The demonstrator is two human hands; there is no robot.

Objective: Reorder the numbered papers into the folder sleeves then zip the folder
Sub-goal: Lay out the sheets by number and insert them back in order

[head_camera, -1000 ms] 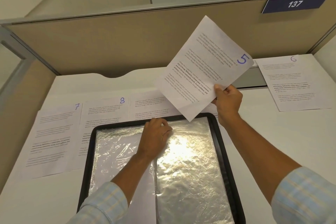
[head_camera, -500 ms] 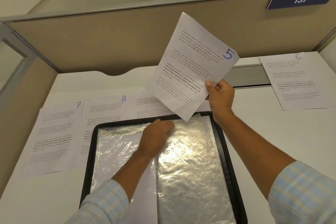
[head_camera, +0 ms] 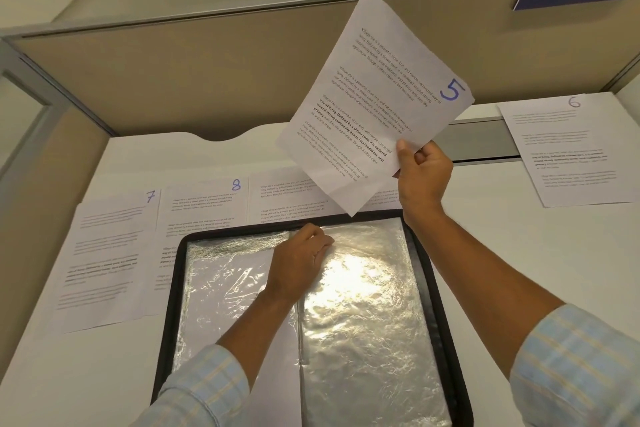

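Tips sheet 5 (head_camera: 374,107) steeper than a second ago. Pinches its lower edge between thumb and curled fingers of right hand (head_camera: 424,177), well above the open folder (head_camera: 174,288) on the desk (head_camera: 519,253), likely to aim it. Grips the right sleeve (head_camera: 363,322) by its top edge with curled fingers of left hand (head_camera: 298,260), seemingly to part it. Shows printed text, faint creases and a blue handwritten 5.

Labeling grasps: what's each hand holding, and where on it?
Right hand pinches paper 5 at its right side edge. Left hand seems to pinch the right sleeve's top corner.
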